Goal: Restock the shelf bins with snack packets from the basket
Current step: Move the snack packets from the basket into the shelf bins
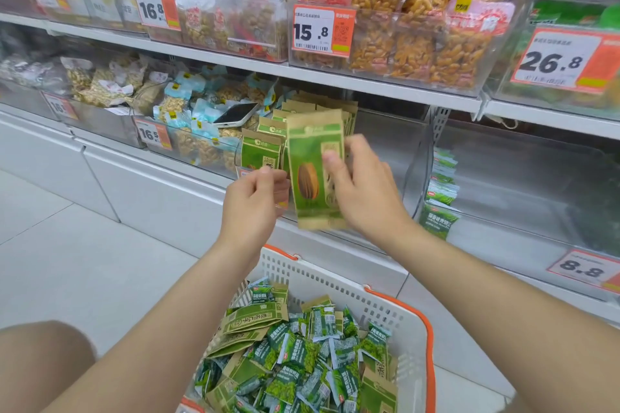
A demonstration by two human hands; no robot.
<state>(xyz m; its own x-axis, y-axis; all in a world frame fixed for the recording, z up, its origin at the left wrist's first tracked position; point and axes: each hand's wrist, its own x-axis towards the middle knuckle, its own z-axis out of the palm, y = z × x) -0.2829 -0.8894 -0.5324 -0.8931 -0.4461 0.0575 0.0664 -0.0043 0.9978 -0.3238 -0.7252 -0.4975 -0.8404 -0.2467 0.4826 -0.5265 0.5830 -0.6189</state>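
1. The seed packet hangs upright just in front of the lower shelf bin, pinched along its right edge by the right hand, thumb on its face
2. The left hand sits at the packet's left edge with its fingers curled; I cannot tell whether it grips anything
3. Behind, the clear bin holds matching standing packets at its left, with room at its right
4. Near, the basket is heaped with loose packets
5. This looks like the placing step: the next move calls for lifting the packet over the bin's front wall and setting it upright beside the row
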